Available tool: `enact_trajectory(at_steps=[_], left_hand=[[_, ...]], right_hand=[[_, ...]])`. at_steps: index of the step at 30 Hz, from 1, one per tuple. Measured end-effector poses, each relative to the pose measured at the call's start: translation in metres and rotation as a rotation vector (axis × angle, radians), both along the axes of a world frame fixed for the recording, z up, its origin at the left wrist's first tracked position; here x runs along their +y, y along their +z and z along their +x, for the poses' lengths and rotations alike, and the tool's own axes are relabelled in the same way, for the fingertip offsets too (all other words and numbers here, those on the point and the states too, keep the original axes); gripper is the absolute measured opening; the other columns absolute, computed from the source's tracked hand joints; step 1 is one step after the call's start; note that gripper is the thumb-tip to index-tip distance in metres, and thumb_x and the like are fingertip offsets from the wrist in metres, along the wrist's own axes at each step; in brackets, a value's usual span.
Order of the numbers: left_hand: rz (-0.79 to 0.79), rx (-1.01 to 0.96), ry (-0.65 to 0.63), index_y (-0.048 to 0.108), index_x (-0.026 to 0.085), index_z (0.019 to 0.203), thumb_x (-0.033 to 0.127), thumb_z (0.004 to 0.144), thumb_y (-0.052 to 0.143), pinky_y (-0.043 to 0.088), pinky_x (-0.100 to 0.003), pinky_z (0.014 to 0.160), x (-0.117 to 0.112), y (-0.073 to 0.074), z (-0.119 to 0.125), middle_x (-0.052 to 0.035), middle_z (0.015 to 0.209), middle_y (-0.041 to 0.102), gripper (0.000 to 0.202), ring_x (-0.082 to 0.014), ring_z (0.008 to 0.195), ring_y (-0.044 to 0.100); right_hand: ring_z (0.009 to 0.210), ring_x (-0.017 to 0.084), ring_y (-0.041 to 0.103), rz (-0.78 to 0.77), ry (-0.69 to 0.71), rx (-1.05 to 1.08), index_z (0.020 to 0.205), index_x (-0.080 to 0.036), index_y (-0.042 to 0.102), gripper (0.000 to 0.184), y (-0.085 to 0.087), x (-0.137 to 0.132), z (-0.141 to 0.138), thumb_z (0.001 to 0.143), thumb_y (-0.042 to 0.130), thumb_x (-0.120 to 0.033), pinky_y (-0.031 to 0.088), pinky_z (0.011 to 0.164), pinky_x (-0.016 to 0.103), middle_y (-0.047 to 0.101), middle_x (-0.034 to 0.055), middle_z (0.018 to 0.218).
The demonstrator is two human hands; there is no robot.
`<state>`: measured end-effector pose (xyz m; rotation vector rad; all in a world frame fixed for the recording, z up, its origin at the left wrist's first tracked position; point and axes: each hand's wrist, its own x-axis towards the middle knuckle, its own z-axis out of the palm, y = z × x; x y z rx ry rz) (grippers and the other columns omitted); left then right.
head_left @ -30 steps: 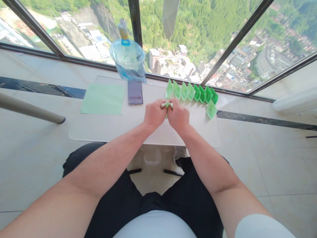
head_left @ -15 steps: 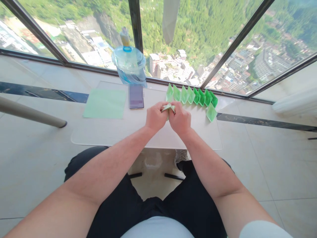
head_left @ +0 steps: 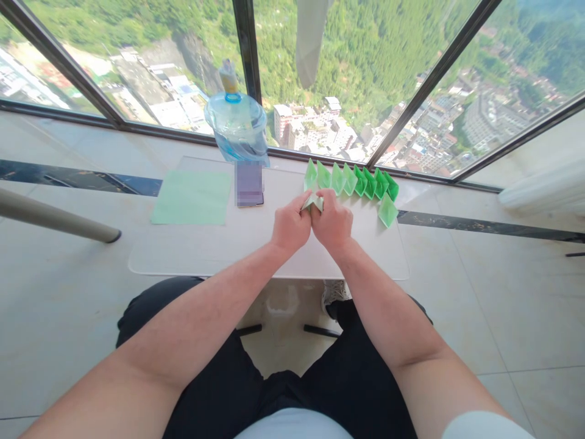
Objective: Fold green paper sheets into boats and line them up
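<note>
A small, pale green folded paper piece is held above the near-middle of the white, round-cornered bench, between the person's left hand and right hand. Both hands are curled closed around it, fingers bent and pinching, knuckles nearly meeting at its 6 o'clock side. The visible part of the paper lies crosswise, its long axis running roughly from 8 to 2 o'clock, with a folded peak pointing to 12; both ends are partly hidden by fingers.

From 12 round to nearly 3 o'clock of the hands stands a row of eight pointed, boat-like folded green papers, four pale and then four deeper green. The pale ones point about 12 o'clock, the deeper ones lean toward 11. A single light green diamond-shaped folded paper sits at 3 o'clock, just below the row's end. A flat, pale green paper sheet lies at 9, and a dark rectangular phone between 9 and 10.

Compared with half a second ago, the hands have drawn closer together, and the green strip that showed beneath the held paper is now hidden. The row, sheet and phone keep their places on the bench.
</note>
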<state>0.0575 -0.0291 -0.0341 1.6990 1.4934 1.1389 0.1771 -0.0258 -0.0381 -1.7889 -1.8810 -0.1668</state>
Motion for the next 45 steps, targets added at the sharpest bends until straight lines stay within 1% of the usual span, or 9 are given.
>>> enact_trajectory(at_steps=[7, 11, 17, 21, 24, 27, 34, 39, 45], left_hand=[[-0.047, -0.174, 0.017, 0.066, 0.022, 0.13, 0.014, 0.082, 0.055, 0.053, -0.03, 0.092, -0.001, 0.002, 0.0, -0.0035, 0.11, 0.076, 0.05, -0.0185, 0.094, 0.07], [-0.188, -0.434, -0.044, 0.062, 0.017, 0.132, 0.024, 0.081, 0.061, 0.057, -0.029, 0.08, 0.003, 0.002, -0.001, -0.005, 0.1, 0.078, 0.051, -0.0173, 0.083, 0.07], [-0.229, -0.549, -0.098, 0.073, 0.016, 0.098, 0.032, 0.079, 0.063, 0.057, -0.027, 0.071, 0.006, 0.002, -0.005, -0.003, 0.086, 0.074, 0.027, -0.0155, 0.078, 0.066], [-0.317, -0.674, -0.05, 0.07, 0.016, 0.084, 0.027, 0.072, 0.063, 0.057, -0.028, 0.065, 0.011, 0.009, -0.011, -0.0021, 0.077, 0.07, 0.018, -0.014, 0.067, 0.064], [-0.426, -0.758, -0.048, 0.07, 0.016, 0.086, 0.024, 0.066, 0.063, 0.056, -0.028, 0.06, 0.016, 0.013, -0.017, -0.0032, 0.077, 0.07, 0.022, -0.0139, 0.061, 0.064], [-0.475, -0.784, -0.092, 0.07, 0.015, 0.087, 0.021, 0.062, 0.061, 0.054, -0.027, 0.056, 0.018, 0.014, -0.021, -0.0042, 0.076, 0.07, 0.028, -0.013, 0.058, 0.062], [-0.532, -0.755, -0.231, 0.072, 0.015, 0.085, 0.026, 0.062, 0.067, 0.05, -0.024, 0.052, 0.015, 0.013, -0.024, -0.0071, 0.08, 0.073, 0.026, -0.0143, 0.06, 0.064], [-0.541, -0.752, -0.303, 0.073, 0.015, 0.083, 0.027, 0.066, 0.067, 0.048, -0.024, 0.05, 0.014, 0.012, -0.024, -0.0068, 0.076, 0.073, 0.022, -0.0156, 0.061, 0.065], [-0.575, -0.746, -0.328, 0.071, 0.015, 0.076, 0.03, 0.065, 0.07, 0.051, -0.027, 0.054, 0.013, 0.014, -0.024, -0.004, 0.062, 0.068, 0.019, -0.0166, 0.059, 0.065]], right_hand=[[0.069, 0.018, 0.063, 0.066, 0.038, 0.081, 0.111, -0.019, 0.057, 0.026, -0.001, 0.0, 0.002, 0.086, 0.049, -0.025, 0.038, 0.062, 0.026, 0.07, 0.002, 0.077], [0.072, 0.017, 0.065, 0.113, 0.103, 0.142, 0.11, -0.02, 0.057, 0.025, 0.0, -0.001, 0.006, 0.087, 0.049, -0.024, 0.043, 0.066, 0.026, 0.072, 0.0033, 0.081], [0.069, 0.015, 0.063, 0.118, 0.169, 0.386, 0.119, -0.02, 0.056, 0.039, 0.007, -0.006, 0.003, 0.083, 0.06, -0.031, 0.05, 0.071, 0.029, 0.071, 0.0021, 0.086], [0.064, 0.013, 0.061, -0.044, 0.302, 0.782, 0.122, -0.021, 0.056, 0.045, 0.015, -0.003, 0.002, 0.08, 0.065, -0.037, 0.051, 0.066, 0.028, 0.069, -0.0014, 0.081], [0.054, 0.011, 0.056, -0.227, 0.333, 1.112, 0.11, -0.02, 0.062, 0.033, 0.021, 0.002, 0.007, 0.082, 0.064, -0.038, 0.048, 0.055, 0.025, 0.064, -0.0036, 0.068], [0.048, 0.01, 0.054, -0.344, 0.347, 1.283, 0.1, -0.019, 0.066, 0.032, 0.026, 0.005, 0.013, 0.078, 0.071, -0.041, 0.045, 0.048, 0.024, 0.063, -0.0038, 0.062], [0.047, 0.011, 0.059, -0.54, 0.423, 1.414, 0.093, -0.019, 0.065, 0.04, 0.03, 0.005, 0.018, 0.07, 0.081, -0.048, 0.046, 0.044, 0.022, 0.068, -0.0027, 0.063], [0.048, 0.012, 0.062, -0.594, 0.438, 1.437, 0.088, -0.02, 0.062, 0.04, 0.03, 0.004, 0.019, 0.071, 0.081, -0.05, 0.047, 0.042, 0.021, 0.068, -0.0023, 0.062], [0.052, 0.013, 0.066, -0.613, 0.464, 1.466, 0.097, -0.02, 0.063, 0.041, 0.032, 0.001, 0.017, 0.073, 0.079, -0.048, 0.052, 0.046, 0.023, 0.07, -0.0026, 0.065]])
